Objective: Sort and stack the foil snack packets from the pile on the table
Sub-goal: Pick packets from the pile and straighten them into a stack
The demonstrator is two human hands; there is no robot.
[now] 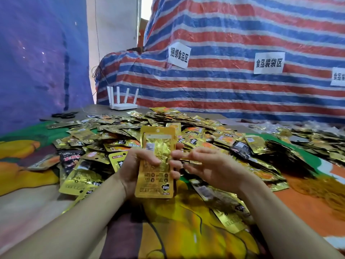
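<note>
My left hand (134, 165) grips an upright stack of gold foil packets (156, 161), back sides facing me, thumb across the front and fingertips wrapped round the right edge. My right hand (211, 165) hovers just right of the stack, fingers loosely curled, and pinches the edge of a thin gold packet (192, 161) lying flat. Behind both hands spreads a big pile of gold and black foil snack packets (186, 131) across the table. Loose packets lie on the left (82, 176) and under my right forearm (224, 204).
The table wears a colourful printed cloth (186, 230). A white router with antennas (123, 101) stands at the back left, black scissors (64, 115) near it. A striped tarp with paper labels (224, 81) rises behind. More packets lie at the far right (317, 139).
</note>
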